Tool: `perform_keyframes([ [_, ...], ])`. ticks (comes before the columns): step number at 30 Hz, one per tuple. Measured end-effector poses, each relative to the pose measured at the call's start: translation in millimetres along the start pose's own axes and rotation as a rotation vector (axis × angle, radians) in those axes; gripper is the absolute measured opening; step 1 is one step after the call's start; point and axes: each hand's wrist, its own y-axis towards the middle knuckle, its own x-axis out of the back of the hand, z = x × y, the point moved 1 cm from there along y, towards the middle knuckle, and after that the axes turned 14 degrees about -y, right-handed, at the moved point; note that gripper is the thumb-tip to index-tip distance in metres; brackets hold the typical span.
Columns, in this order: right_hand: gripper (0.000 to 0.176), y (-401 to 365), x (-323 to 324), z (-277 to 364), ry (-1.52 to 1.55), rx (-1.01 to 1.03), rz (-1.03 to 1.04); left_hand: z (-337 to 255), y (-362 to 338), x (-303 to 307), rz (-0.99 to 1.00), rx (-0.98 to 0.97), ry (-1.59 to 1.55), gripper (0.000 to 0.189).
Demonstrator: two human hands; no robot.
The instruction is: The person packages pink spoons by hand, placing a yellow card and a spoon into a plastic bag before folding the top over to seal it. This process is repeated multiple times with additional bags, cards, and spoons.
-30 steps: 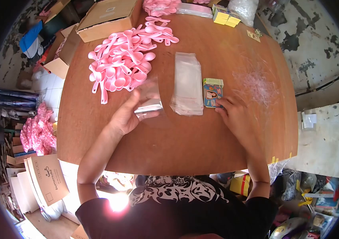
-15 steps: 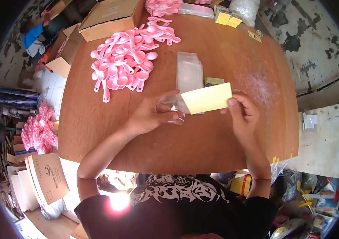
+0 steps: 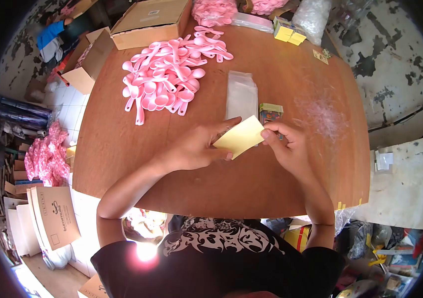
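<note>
A pale yellow card (image 3: pixel 242 137) is held between my two hands above the wooden table (image 3: pixel 196 191). My left hand (image 3: pixel 205 145) has its thumb and fingers around the card's left part; the clear bag there is hard to make out. At the card's upper right corner, my right hand (image 3: pixel 280 141) pinches the edge between thumb and fingers. Beyond the card lies a stack of clear plastic bags (image 3: pixel 242 95), with a small stack of printed cards (image 3: pixel 271 112) to its right. Many pink spoons (image 3: pixel 164 79) are heaped at the back left.
A cardboard box (image 3: pixel 147 25) stands at the back left. Along the back edge are pink bundles (image 3: pixel 214 12), yellow card stacks (image 3: pixel 289 32) and a bag of clear plastic (image 3: pixel 313 20). Thin clear strands (image 3: pixel 326 116) lie at right. Another person (image 3: pixel 50 39) is at the far left.
The yellow card has moved left and down and is more tilted, its left part now in my left hand. My right hand has moved left with it. The view has shifted slightly.
</note>
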Motion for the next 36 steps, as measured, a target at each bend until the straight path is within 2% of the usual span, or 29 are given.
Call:
perform_keyframes([
  [2,0.011,-1,-4,7,-0.166,0.142,0.068,-1,1,-2,0.007,-0.007,0.015,0.069],
  [5,0.009,-7,-11,18,-0.235,0.124,0.119,-6,1,-4,-0.033,0.003,0.094,0.07],
  [6,0.011,-5,-12,30,-0.322,0.233,-0.059,-6,0,-4,-0.041,-0.022,0.105,0.07],
  [7,0.011,-5,-6,46,-0.321,0.236,-0.059,-7,-1,-3,-0.051,-0.046,0.118,0.071],
  [9,0.015,-10,8,89,-0.439,0.437,-0.104,-8,-2,1,-0.059,-0.041,0.128,0.071],
  [11,0.022,-17,17,117,-0.304,0.712,0.077,-9,-5,2,-0.054,-0.01,0.137,0.071],
  [13,0.027,-25,24,148,-0.366,0.872,0.17,-17,-3,-1,-0.069,-0.069,0.165,0.07],
  [14,0.027,-31,23,161,-0.357,0.862,0.163,-10,-1,0,-0.069,-0.091,0.147,0.069],
  [16,0.025,-37,16,179,-0.315,0.892,0.015,-10,-2,-3,-0.066,-0.067,0.111,0.069],
  [17,0.025,-32,12,176,-0.292,0.906,0.016,-11,-4,-3,-0.071,-0.059,0.074,0.069],
  [19,0.026,-25,6,170,-0.296,1.169,-0.237,-13,-13,0,-0.087,-0.099,0.073,0.069],
  [20,0.025,-30,12,185,-0.33,0.904,-0.082,-10,-15,2,-0.098,-0.116,0.116,0.068],
  [21,0.025,-26,10,184,-0.34,0.895,-0.081,-7,-12,1,-0.09,-0.136,0.149,0.068],
  [22,0.025,-22,5,184,-0.336,0.932,-0.076,-7,-11,1,-0.112,-0.078,0.087,0.064],
  [23,0.026,-22,1,183,-0.339,0.965,-0.074,-3,-10,3,-0.118,-0.19,0.124,0.059],
  [25,0.029,-29,-7,173,-0.444,0.915,-0.128,1,-6,2,-0.133,-0.171,0.006,0.051],
  [27,0.03,-15,-11,167,-0.342,0.875,-0.052,-8,-5,-2,-0.105,-0.141,-0.012,0.048],
  [29,0.03,-13,-2,143,-0.498,0.828,0.065,-10,-11,-1,-0.137,-0.115,-0.009,0.045],
  [31,0.03,-4,1,114,-0.615,0.686,-0.045,-6,-15,1,-0.125,-0.223,-0.095,0.042],
  [33,0.025,2,4,90,-0.681,0.505,-0.162,-14,-20,-1,-0.137,-0.193,-0.065,0.043],
  [34,0.025,-1,2,81,-0.675,0.512,-0.156,-15,-21,-3,-0.133,-0.174,-0.05,0.043],
  [36,0.02,-2,1,66,-0.501,0.303,-0.08,-23,-22,-4,-0.115,-0.106,0.03,0.05],
])
